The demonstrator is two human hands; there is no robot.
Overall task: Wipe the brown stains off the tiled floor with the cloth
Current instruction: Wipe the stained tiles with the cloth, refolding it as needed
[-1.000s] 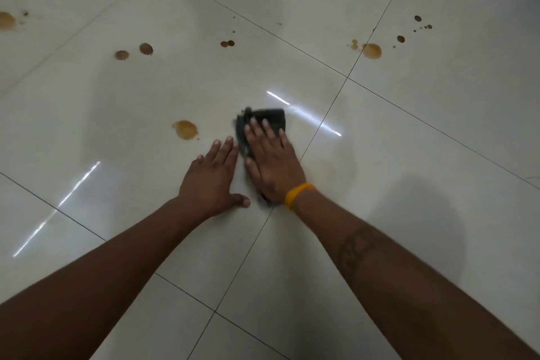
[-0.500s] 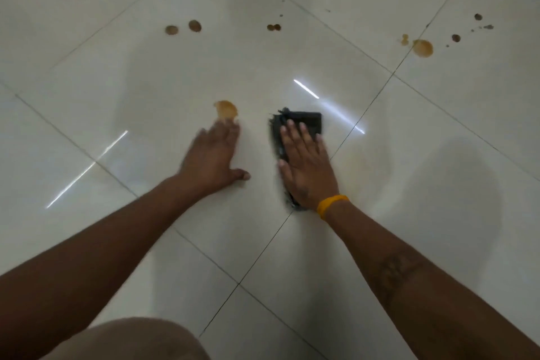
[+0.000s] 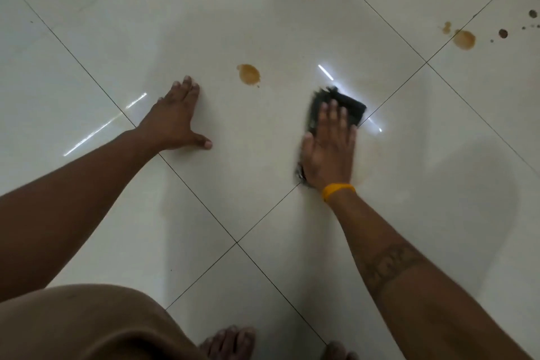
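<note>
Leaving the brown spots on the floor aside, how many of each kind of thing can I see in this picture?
Hands: 2, the left hand and the right hand
Bare feet: 2, one and the other
Dark cloth: 1
Orange wristband: 1
Total: 6

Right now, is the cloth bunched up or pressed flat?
Pressed flat. The dark cloth lies on the tiled floor under the right hand's open palm, with edges showing beyond fingertips and wrist. Fold count: cannot tell.
</note>
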